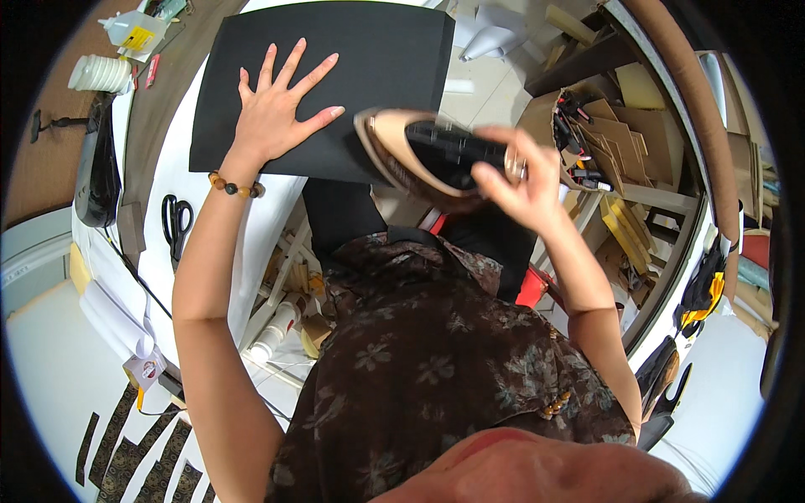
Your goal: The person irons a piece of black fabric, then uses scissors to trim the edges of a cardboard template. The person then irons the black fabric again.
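Observation:
A large black sheet (369,50), stiff like board, lies on the white worktop and reaches out over its edge. My left hand (281,113) is pressed flat on it with the fingers spread. A beaded bracelet (235,187) circles that wrist. My right hand (524,180) is closed around a black and bronze iron (436,155), smeared by motion. The iron is tilted at the sheet's lower right corner, its pointed end toward my left hand. Whether it touches the sheet I cannot tell.
Black-handled scissors (176,222) lie on the worktop beside my left forearm. Farther left are a glossy black corded device (99,163), a white ribbed roll (101,74) and a bottle (134,33). Patterned strips (126,453) lie lower left. Cardboard pieces (616,138) fill a box at right.

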{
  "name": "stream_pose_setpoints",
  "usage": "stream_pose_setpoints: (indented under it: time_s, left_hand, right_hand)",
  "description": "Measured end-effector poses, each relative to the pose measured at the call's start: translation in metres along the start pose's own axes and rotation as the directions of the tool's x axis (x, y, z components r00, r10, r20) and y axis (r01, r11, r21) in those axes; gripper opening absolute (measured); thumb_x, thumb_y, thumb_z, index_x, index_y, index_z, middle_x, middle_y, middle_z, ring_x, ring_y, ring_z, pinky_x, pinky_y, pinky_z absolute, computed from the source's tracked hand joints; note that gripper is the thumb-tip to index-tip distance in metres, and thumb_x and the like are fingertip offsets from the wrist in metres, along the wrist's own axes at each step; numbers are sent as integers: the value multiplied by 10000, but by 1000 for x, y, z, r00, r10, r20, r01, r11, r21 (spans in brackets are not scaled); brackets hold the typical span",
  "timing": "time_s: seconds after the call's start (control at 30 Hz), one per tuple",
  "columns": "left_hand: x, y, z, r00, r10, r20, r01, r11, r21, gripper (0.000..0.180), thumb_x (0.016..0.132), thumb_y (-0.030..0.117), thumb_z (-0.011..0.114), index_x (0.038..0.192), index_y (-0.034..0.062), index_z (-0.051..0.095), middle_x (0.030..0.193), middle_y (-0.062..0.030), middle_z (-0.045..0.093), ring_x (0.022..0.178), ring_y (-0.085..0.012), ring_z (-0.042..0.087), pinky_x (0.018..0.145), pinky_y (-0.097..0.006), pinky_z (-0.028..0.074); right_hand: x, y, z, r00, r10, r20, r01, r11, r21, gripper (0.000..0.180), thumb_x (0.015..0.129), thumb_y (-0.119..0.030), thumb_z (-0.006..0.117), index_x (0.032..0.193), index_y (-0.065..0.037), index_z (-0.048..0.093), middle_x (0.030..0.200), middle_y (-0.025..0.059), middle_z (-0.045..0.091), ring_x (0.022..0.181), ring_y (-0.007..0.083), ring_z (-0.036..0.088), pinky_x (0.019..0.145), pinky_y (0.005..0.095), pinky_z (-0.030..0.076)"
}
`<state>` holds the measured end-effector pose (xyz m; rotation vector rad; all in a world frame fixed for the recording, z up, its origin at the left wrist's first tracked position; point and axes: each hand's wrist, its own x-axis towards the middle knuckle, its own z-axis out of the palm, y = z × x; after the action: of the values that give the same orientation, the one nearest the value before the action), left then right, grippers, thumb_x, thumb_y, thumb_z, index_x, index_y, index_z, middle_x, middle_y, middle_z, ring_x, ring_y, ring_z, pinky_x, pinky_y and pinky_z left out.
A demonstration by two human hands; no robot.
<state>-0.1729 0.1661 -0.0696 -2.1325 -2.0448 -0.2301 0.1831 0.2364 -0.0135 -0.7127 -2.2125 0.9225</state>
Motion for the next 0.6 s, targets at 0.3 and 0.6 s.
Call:
stream_pose_setpoints:
  time_s: [0.3,0.6]
  left_hand:
    - [-3,-2,5,1000,7,-2,-7,1000,25,689,839,713,545,1467,497,363,1626,8,222,1492,-355,170,1114,-703,128]
    - [3,-9,1,999,41,24,-42,997,62,703,841,716,541,1476,474,362,1625,-3,222,1493,-353,167,1126,-694,127]
  right_hand:
    - [-17,12,6,996,51,-70,-48,998,48,357,826,-237,777,1109,-44,676,552,-53,470,535,23,457,523,188,364]
    - [-29,28,16,912,406,-68,-327,816,477,327,928,-219,671,1143,20,609,671,-13,584,554,60,519,530,207,417]
